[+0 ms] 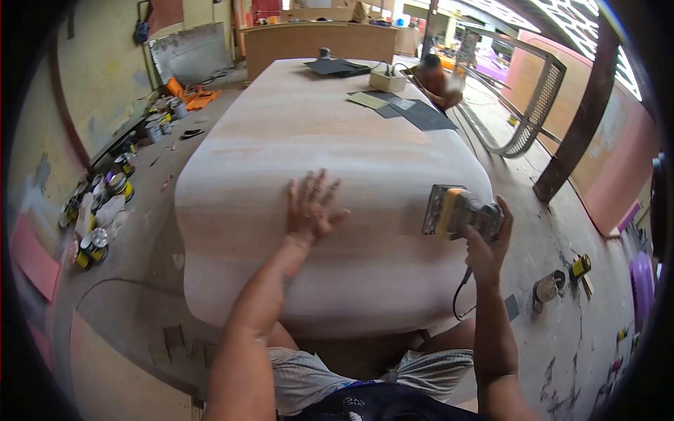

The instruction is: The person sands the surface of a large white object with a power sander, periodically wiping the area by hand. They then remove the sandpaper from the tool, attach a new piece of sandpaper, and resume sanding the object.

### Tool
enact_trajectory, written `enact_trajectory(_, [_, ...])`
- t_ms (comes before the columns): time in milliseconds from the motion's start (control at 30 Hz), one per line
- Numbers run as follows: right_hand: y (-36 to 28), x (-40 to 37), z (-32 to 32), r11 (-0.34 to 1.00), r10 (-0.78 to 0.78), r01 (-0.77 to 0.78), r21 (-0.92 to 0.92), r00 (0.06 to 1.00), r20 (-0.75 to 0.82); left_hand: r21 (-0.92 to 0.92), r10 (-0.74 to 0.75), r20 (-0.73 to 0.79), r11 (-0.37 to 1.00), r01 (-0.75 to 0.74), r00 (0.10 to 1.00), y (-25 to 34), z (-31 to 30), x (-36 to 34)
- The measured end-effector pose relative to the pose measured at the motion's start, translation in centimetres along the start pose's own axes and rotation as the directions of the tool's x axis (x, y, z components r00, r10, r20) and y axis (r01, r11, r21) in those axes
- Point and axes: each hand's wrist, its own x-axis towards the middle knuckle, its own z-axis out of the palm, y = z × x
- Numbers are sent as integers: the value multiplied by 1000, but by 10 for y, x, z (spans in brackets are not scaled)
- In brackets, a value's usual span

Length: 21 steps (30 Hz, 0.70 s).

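Observation:
A large curved panel (330,274), pale pinkish white with smooth rolled contours, fills the middle of the head view. My left hand (312,209) lies flat on its surface, fingers spread, holding nothing. Over at the panel's right side, my right hand (489,242) is wrapped round an electric sander (453,212) with a dark body and an orange-yellow band. The sander's pad side faces left against the panel, though its exact contact is hard to see. A black cord (460,298) hangs from the tool below my right wrist.
Dark sandpaper sheets (427,116) and a pale box (387,81) with a plug lie on the panel's far end. A co-worker (437,81) crouches behind at the right. Paint cans (119,186) line the left wall; more cans (549,289) stand on the floor at right. A metal frame (523,133) leans nearby.

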Motion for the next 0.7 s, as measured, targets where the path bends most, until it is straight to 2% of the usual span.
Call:
enact_trajectory(33, [19, 2, 3, 996, -62, 62, -72, 998, -5, -34, -45, 12, 998, 46, 999, -15, -12, 5])
enact_trajectory(100, [42, 3, 6, 961, -154, 144, -236, 988, -27, 107, -181, 91, 979, 171, 979, -56, -29, 8])
enact_trajectory(167, [54, 4, 13, 892, -223, 182, -413, 973, -55, 149, -292, 80, 949, 279, 953, -101, -44, 0])
enact_trajectory(233, [53, 0, 29, 872, -216, 163, -462, 974, -64, 173, -333, 37, 931, 322, 942, -147, -47, -17])
enact_trajectory(300, [47, -8, 57, 863, -185, 128, -488, 980, -70, 157, -330, 41, 934, 320, 943, -168, -54, -31])
enact_trajectory(333, [52, -10, 70, 815, -320, 277, -510, 948, 4, 148, -328, 44, 936, 319, 944, -173, -55, -34])
enact_trajectory(400, [23, -24, 105, 792, -240, 284, -541, 959, 151, 101, -379, 96, 924, 370, 920, -170, -52, -31])
enact_trajectory(433, [15, -28, 124, 766, -293, 363, -531, 932, 214, 75, -398, 122, 917, 392, 909, -163, -51, -26])
enact_trajectory(467, [7, -31, 142, 733, -348, 441, -519, 897, 271, -167, -341, 127, 918, 359, 931, -141, -59, -18])
enact_trajectory(500, [1, -37, 159, 751, -317, 444, -488, 891, 324, -403, -282, 117, 863, 305, 952, -106, -73, -6])
enact_trajectory(533, [-6, -43, 174, 770, -282, 440, -462, 885, 371, -617, -221, 101, 752, 235, 970, -75, -84, 4])
enact_trajectory(567, [-20, -48, 186, 802, -235, 431, -414, 864, 445, -691, -141, 66, 707, 147, 988, -52, -92, 9])
enact_trajectory(633, [-21, -60, 219, 821, -234, 467, -327, 799, 554, -808, 0, -17, 589, -14, 1000, -14, -108, 13])
enact_trajectory(667, [-15, -66, 236, 849, -245, 465, -251, 768, 592, -804, -27, -10, 595, 8, 1000, -1, -117, 14])
enact_trajectory(700, [-13, -70, 247, 843, -283, 488, -226, 760, 585, -824, -97, 50, 558, 95, 994, -4, -117, 7])
